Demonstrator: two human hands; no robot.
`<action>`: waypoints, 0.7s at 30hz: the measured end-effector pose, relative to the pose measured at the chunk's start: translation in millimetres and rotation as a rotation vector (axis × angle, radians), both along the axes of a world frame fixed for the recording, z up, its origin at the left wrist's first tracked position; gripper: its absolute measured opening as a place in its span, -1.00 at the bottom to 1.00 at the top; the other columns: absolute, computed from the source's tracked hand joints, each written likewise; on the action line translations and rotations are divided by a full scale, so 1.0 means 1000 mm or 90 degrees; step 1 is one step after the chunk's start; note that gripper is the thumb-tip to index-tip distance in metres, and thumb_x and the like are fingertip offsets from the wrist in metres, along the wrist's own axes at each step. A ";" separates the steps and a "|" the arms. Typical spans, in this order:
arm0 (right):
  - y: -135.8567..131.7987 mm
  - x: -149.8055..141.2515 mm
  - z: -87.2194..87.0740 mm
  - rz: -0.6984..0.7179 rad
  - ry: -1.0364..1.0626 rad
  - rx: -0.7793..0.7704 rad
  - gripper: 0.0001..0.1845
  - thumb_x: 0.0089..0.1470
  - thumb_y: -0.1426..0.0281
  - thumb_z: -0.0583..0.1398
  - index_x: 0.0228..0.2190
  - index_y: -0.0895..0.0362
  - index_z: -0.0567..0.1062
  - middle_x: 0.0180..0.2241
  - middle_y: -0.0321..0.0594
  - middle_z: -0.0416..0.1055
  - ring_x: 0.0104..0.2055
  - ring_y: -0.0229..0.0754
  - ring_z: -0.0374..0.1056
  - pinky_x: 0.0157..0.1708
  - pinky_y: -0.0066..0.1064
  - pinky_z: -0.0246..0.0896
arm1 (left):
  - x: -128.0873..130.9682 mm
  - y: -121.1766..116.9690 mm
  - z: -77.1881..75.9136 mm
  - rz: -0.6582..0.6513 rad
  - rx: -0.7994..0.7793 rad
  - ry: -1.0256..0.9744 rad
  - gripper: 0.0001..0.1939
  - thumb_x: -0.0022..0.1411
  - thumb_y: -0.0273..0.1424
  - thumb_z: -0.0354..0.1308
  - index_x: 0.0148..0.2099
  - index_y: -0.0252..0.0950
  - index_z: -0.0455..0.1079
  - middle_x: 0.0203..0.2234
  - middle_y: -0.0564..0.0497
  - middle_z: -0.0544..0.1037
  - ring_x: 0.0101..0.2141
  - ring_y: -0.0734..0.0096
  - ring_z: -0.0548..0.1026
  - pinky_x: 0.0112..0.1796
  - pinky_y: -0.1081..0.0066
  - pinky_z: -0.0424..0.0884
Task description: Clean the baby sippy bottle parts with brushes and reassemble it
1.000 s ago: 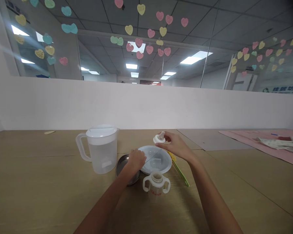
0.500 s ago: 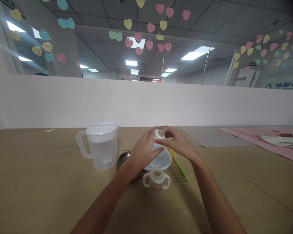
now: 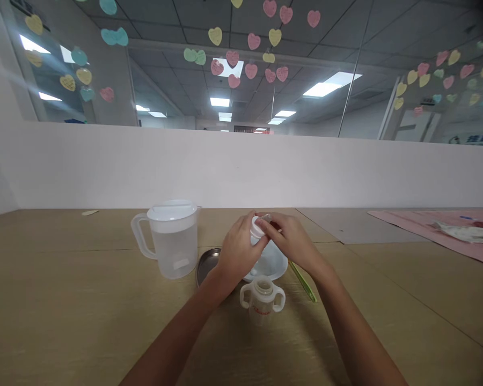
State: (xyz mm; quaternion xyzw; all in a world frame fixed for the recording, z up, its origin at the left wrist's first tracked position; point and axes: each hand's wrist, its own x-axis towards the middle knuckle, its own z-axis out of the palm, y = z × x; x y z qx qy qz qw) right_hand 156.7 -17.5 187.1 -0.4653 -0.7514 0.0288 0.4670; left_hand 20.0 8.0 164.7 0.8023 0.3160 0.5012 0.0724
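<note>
Above a pale plastic basin (image 3: 277,264), both of my hands are around a baby-bottle nipple with a white screw ring (image 3: 257,229). My left hand (image 3: 236,247) has its fingers closed around the ring from the left. My right hand (image 3: 293,239) is closed too, thumb and fingers pinching the clear nipple, whose tip is mostly covered. Just below, nearer to me, a two-handled baby bottle (image 3: 262,305) stands upright with its mouth uncovered and red lettering on its front.
A lidded clear pitcher (image 3: 176,244) with liquid stands at left. A metal bowl (image 3: 206,262) is partly behind my left wrist. A green handle (image 3: 304,283) lies right of the basin. A pink cloth (image 3: 410,224) with items covers the far right. A white wall (image 3: 225,171) rises behind.
My right hand has closed in to pinch the nipple, and my left fingers have drawn in around the ring. The whole view has shifted slightly.
</note>
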 end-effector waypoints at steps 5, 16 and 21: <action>0.007 0.013 -0.003 0.132 0.082 -0.078 -0.57 0.13 0.12 0.04 -0.48 0.22 0.44 -0.59 -0.29 0.34 -0.54 -0.31 0.24 -0.53 -0.51 0.09 | -0.005 -0.010 0.008 -0.066 -0.002 0.001 -0.69 0.11 -0.34 0.15 -0.07 -0.26 0.32 -0.16 -0.05 0.50 -0.14 0.24 0.44 -0.13 0.31 0.34; 0.040 0.051 -0.022 0.139 0.369 -0.142 -0.48 -0.07 -0.02 0.18 -0.38 0.23 0.46 -0.50 -0.16 0.44 -0.67 -0.32 0.26 -0.67 -0.49 0.20 | -0.016 -0.006 0.014 -0.149 -0.007 0.063 -0.58 0.14 -0.27 0.13 0.05 -0.22 0.24 -0.06 -0.06 0.39 -0.07 0.26 0.36 -0.04 0.31 0.29; 0.059 0.067 -0.042 -0.092 0.060 -0.298 -0.52 -0.02 0.03 0.15 -0.47 0.24 0.48 -0.49 -0.11 0.45 -0.54 -0.22 0.36 -0.65 -0.54 0.14 | -0.013 0.021 -0.013 0.010 -0.007 0.243 -0.61 0.12 -0.20 0.11 -0.03 -0.29 0.31 -0.11 -0.13 0.31 -0.05 0.18 0.29 -0.01 0.24 0.23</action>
